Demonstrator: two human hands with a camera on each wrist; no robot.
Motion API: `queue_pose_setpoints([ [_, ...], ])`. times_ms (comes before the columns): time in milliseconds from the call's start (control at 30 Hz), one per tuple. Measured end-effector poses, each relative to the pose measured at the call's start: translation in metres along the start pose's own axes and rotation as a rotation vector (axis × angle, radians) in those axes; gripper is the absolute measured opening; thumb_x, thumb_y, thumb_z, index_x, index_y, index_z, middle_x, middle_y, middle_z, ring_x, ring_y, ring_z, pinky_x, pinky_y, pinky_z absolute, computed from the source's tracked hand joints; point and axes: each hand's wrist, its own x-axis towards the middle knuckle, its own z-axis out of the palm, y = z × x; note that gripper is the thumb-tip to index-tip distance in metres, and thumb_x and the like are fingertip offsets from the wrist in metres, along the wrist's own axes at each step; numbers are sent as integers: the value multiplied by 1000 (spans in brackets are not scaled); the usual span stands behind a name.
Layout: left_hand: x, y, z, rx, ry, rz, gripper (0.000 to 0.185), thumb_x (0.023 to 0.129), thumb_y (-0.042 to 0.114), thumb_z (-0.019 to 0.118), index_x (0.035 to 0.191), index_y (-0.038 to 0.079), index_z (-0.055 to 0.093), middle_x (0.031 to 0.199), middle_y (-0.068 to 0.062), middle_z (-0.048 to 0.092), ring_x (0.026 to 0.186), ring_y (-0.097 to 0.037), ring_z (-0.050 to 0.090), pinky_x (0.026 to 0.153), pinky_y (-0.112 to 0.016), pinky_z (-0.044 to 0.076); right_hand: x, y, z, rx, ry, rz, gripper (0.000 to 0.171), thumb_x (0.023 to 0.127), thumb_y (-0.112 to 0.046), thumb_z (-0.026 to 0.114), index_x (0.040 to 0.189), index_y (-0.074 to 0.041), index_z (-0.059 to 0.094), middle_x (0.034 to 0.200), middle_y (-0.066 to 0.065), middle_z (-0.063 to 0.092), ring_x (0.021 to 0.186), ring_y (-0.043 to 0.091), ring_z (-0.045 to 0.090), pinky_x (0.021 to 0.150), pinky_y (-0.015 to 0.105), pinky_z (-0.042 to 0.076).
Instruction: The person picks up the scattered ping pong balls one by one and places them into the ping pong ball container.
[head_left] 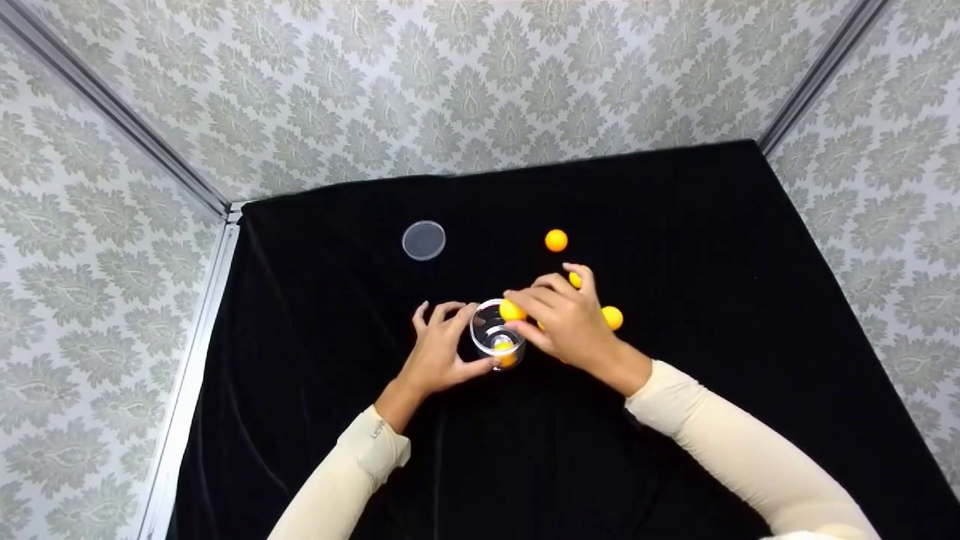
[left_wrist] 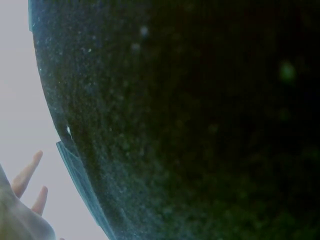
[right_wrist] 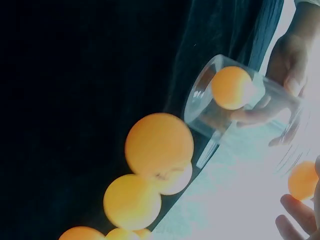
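A: Left hand wrapped round the clear cup near the middle of the black desk, thumb and fingers curled on its wall. One orange ball already down inside.

B: And the right hand?

A: Pinching a second orange ball at the fingertips, right at the cup's rim. Looks to be cupping another one further back under the fingers, though hard to be sure from the head view.

B: Anything loose nearby?

A: Two more balls on the cloth: one beyond the hands, one just beside the right hand. A round clear lid lying flat, well apart to the far left. Patterned walls all round.

B: Risks from here?

A: Ball sitting on the rim rather than over the opening, so likely to glance off the edge and roll away over the cloth if let go there. Cup seen tilted from the right wrist view, so a firmer push at the rim could tip it and spill the ball inside. Crowded right hand could also knock the ball beside it
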Motion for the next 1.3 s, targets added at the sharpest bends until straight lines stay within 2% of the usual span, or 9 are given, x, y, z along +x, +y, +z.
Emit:
queue_pose_setpoints([
  [433, 0, 1, 1, 20, 2, -6, 92, 73, 70, 76, 140, 9, 58, 126, -6, 68, 126, -27, 54, 108, -75, 22, 5, -17, 8, 19, -40, -29, 38, 91, -42, 75, 120, -17, 74, 108, -4, 77, 96, 20, 65, 104, 62, 38],
  [667, 1, 2, 0, 30, -10, -15, 90, 73, 69, 77, 142, 14, 57, 127, -3, 68, 126, -25, 53, 109, -75, 23, 7, -16, 8, 17, -36, -26, 39, 91, -43, 75, 121, -18, 75, 107, -3, 77, 96, 20, 65, 103, 63, 39],
  [900, 0, 0, 1, 17, -15, -13, 92, 73, 69, 77, 141, 10, 57, 127, -5, 68, 127, -26, 53, 109, -75, 21, 6, -16, 8, 20, -26, -23, 40, 89, -42, 77, 120, -17, 75, 101, -2, 77, 95, 21, 66, 102, 63, 40],
  [1067, 0, 0, 0, 9, -26, -13, 92, 73, 70, 74, 142, 13, 55, 127, -4, 69, 127, -27, 52, 109, -75, 20, 5, -15, 8, 14, -24, -24, 41, 89, -43, 77, 122, -18, 74, 102, -2, 77, 95, 21, 66, 102, 63, 40],
  [1300, 0, 0, 0, 19, -7, 0, 90, 73, 69, 75, 141, 14, 56, 126, -4, 69, 126, -26, 52, 107, -76, 22, 6, -13, 8, 0, -27, -30, 43, 89, -44, 76, 124, -18, 73, 102, -2, 77, 96, 21, 66, 102, 63, 40],
])
